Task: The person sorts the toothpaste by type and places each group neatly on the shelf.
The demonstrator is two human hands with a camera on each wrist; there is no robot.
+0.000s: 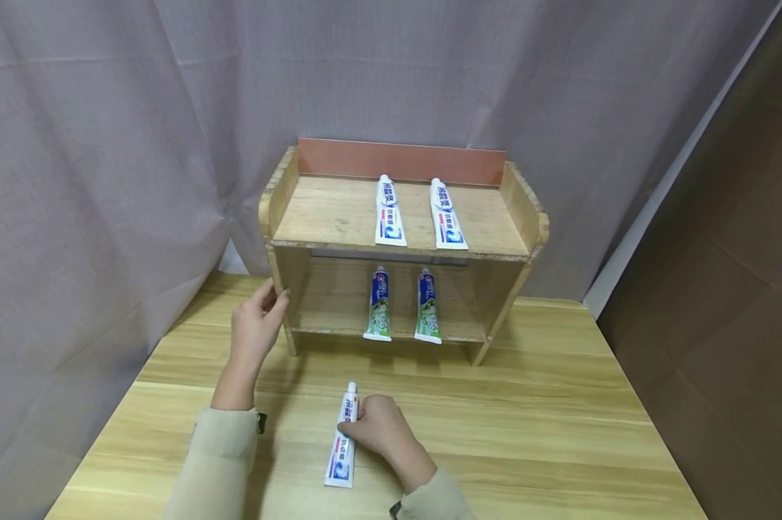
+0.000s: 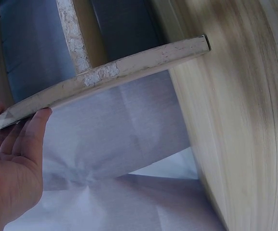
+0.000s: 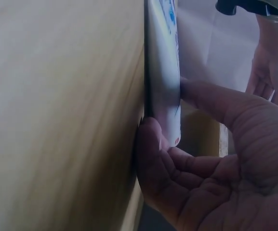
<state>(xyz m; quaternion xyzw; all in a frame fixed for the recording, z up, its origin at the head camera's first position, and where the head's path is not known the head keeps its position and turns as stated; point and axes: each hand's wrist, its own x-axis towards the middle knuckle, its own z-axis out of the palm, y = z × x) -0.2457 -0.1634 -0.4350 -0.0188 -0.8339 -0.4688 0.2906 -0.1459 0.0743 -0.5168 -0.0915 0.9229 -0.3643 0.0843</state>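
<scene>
Pick-up stage: right hand (image 1: pixel 380 426) pinching white toothpaste tube (image 1: pixel 343 446) — apparently; left hand (image 1: pixel 255 325) holding small wooden two-tier shelf (image 1: pixel 339 217); next — lift cleanly.

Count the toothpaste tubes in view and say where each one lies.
5: two white tubes on the top shelf, two green tubes on the lower shelf, one on the table under the right hand.
</scene>
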